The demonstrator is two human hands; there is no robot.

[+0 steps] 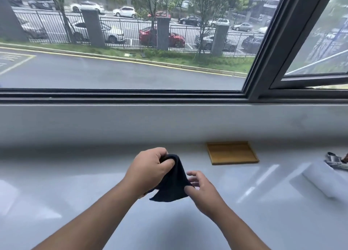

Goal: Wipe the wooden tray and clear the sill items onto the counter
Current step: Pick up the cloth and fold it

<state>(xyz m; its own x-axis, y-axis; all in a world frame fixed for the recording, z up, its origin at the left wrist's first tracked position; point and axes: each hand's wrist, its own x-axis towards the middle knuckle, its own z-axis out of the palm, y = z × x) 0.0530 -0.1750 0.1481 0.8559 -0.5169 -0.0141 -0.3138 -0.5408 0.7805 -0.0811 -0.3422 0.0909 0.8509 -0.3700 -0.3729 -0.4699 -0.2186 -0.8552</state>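
The left hand (150,167) clenches the top of a dark cloth (172,182), and the right hand (202,191) pinches its lower corner between thumb and fingers — it looks like folding or readying it. Beyond, the wooden tray (232,152) lies bare on the white counter (94,202), well apart from the cloth. The sill (131,121) shows nothing on it, and a few items (336,161) rest at the far right — clearing seems done, wiping apparently still ahead.
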